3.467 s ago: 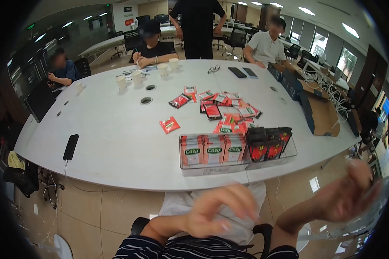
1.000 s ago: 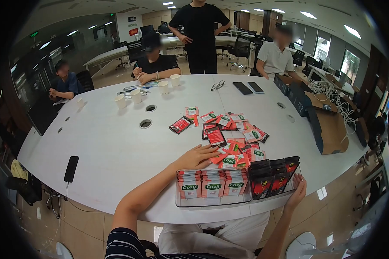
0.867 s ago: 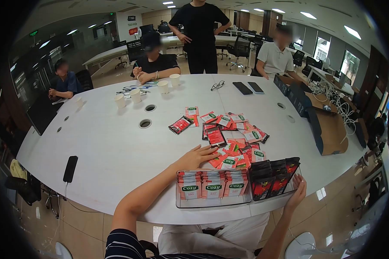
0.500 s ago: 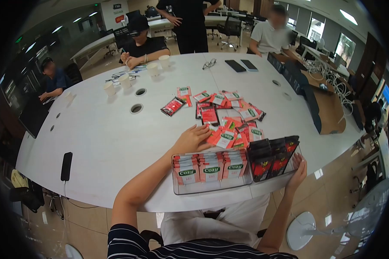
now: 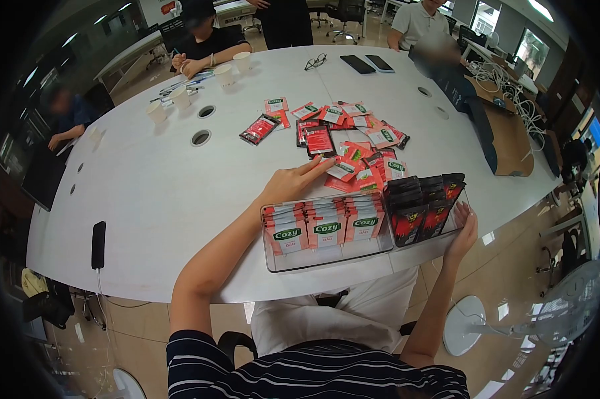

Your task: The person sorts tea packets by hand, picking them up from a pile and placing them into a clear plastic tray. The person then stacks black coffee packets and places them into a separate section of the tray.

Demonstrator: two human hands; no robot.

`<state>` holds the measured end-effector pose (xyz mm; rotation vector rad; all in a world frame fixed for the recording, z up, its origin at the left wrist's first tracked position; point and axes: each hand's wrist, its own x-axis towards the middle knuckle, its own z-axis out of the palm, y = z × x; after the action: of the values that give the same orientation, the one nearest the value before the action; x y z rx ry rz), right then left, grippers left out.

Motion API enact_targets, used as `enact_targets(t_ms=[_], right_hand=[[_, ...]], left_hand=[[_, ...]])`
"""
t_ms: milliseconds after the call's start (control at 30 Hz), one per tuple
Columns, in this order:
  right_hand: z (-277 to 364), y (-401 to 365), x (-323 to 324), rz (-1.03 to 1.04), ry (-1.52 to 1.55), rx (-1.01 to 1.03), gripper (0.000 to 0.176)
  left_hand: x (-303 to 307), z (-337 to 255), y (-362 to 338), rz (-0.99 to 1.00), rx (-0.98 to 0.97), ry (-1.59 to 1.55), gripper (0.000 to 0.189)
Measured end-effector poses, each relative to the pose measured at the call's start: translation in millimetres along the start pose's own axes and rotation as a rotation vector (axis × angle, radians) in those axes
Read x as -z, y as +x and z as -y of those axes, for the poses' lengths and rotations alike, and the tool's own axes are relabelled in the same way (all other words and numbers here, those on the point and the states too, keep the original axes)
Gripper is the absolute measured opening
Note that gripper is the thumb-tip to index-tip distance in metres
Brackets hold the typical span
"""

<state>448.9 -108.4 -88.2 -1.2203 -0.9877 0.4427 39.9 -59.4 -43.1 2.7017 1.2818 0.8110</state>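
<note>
My left hand (image 5: pixel 299 181) reaches over the box to the near edge of a loose pile, its fingertips closed at the left edge of a red and white Cozy tea sachet (image 5: pixel 342 169); the thumb is partly hidden. A clear plastic box (image 5: pixel 313 262) stands at the table's front edge. Rows of upright Cozy sachets (image 5: pixel 327 229) fill its left part, and black and red coffee sachets (image 5: pixel 436 218) its right compartment. My right hand (image 5: pixel 463 233) is closed around the box's right end. More Cozy and dark sachets (image 5: pixel 320 141) lie scattered beyond the box.
Paper cups (image 5: pixel 224 75), pens, glasses (image 5: pixel 315 62) and two phones (image 5: pixel 358 64) lie farther back. At left is a black power bank (image 5: pixel 98 245) with a cable. An opened cardboard box (image 5: pixel 511 146) and white cables are at right. Other people sit around the table.
The view has tilted downward. By the left fingers, one Cozy sachet has shifted slightly up and left and turned. The right hand stays at the box's end.
</note>
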Motion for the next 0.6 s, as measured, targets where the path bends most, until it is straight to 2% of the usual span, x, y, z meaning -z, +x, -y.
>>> enact_targets(t_ms=[33,133,200,300,467,600], right_hand=[[-0.7,0.3,0.4,-0.002,0.02,-0.011,0.045],[-2.7,6.8,5.6,-0.035,0.094,-0.025,0.045],[0.7,15.6,14.1,-0.093,0.156,-0.015,0.045],[48.3,33.1,9.0,-0.101,-0.134,0.065,0.039],[109.5,60.2,-46.2,0.297,-0.175,0.342,0.023],[146.0,53.8,-116.1,0.708,-0.444,0.563,0.025]], left_hand=[[0.4,-0.3,0.7,0.031,0.043,-0.032,0.078],[2.2,0.6,1.2,0.028,0.017,-0.003,0.076],[1.3,1.6,2.4,0.063,-0.071,0.07,0.07],[-7.1,8.9,1.8,0.072,-0.159,0.145,0.057],[-9.7,14.9,0.6,0.061,-0.109,0.103,0.051],[-9.3,8.5,1.1,0.032,-0.096,0.119,0.048]])
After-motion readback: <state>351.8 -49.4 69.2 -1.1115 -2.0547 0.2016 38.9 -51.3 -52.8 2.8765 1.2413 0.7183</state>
